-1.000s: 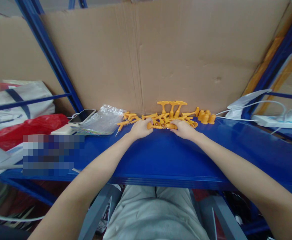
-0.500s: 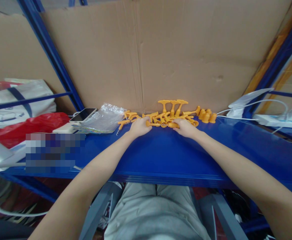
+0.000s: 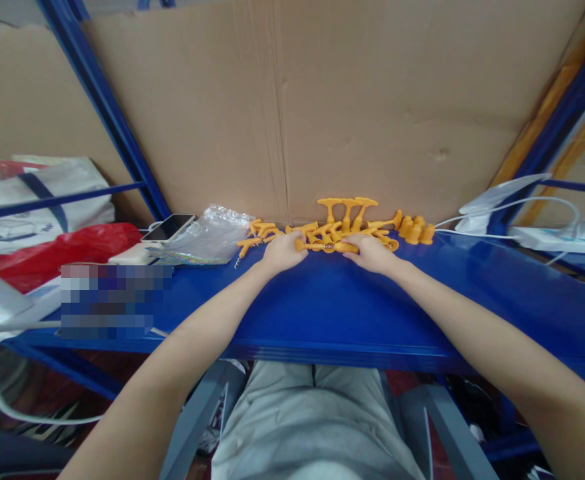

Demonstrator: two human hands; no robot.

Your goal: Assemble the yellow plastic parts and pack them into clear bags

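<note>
A heap of orange plastic corkscrew parts (image 3: 332, 230) lies against the cardboard at the back of the blue metal shelf (image 3: 352, 300). Three T-shaped orange handles (image 3: 347, 205) stand upright behind the heap. Several small orange caps (image 3: 415, 230) stand to the right. My left hand (image 3: 282, 252) grips the left end of one orange corkscrew piece (image 3: 325, 247). My right hand (image 3: 372, 253) grips its right end. The piece lies level just above the shelf, in front of the heap.
A clear plastic bag (image 3: 207, 237) and a phone (image 3: 168, 228) lie left of the heap. Further left are a red bag (image 3: 57, 250) and a white tote (image 3: 37, 203). A white power strip (image 3: 557, 237) with cables sits at the right. Cardboard (image 3: 322, 107) walls the back.
Both hands have stayed on the orange piece and shifted slightly toward the heap. The view has tilted a little.
</note>
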